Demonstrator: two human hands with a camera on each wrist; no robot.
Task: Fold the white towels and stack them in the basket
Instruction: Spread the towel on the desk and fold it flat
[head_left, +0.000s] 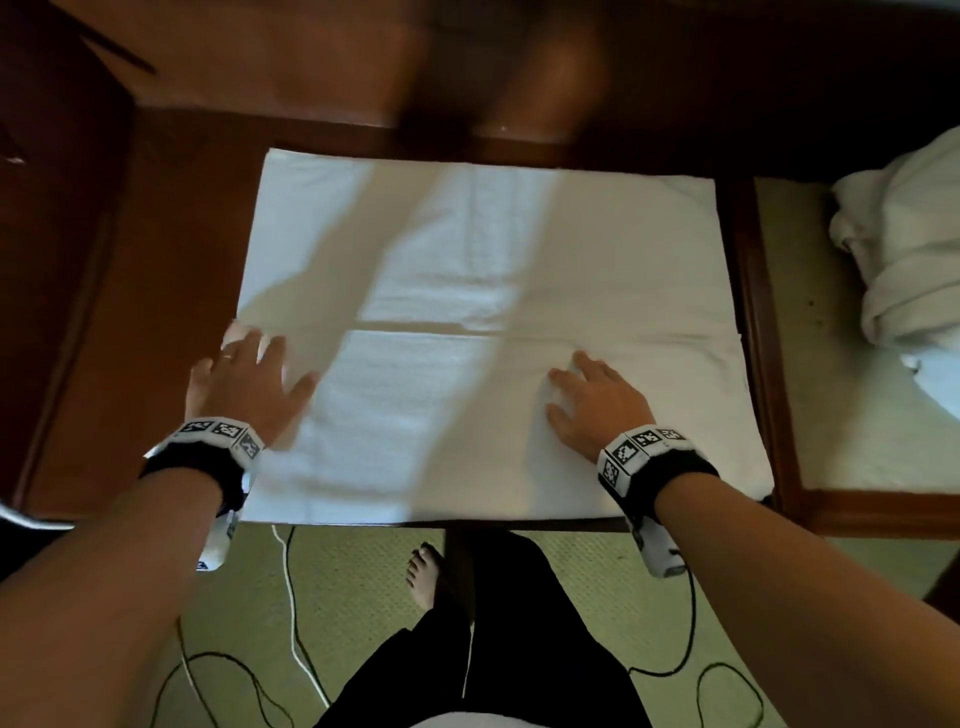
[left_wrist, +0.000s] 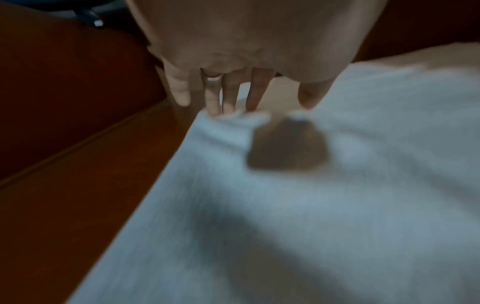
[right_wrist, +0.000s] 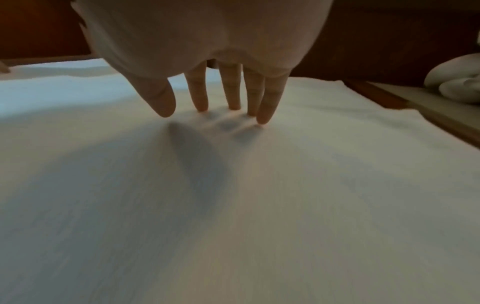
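Pressing: I see both grips spread flat on the white towel (head_left: 519, 291).
Towel: lies folded over on the wooden counter (head_left: 156, 312).
Left grip (head_left: 244, 384): fingers straight, at the fold's left corner.
Right grip (head_left: 592, 400): fingers straight, on the near layer.
Beside: crumpled towels (head_left: 904, 249), right.

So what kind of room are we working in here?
Probably a hotel room or bedroom, though that is a guess: a polished dark wooden table, green carpet underfoot, and a heap of unfolded white towels beside the spread towel.
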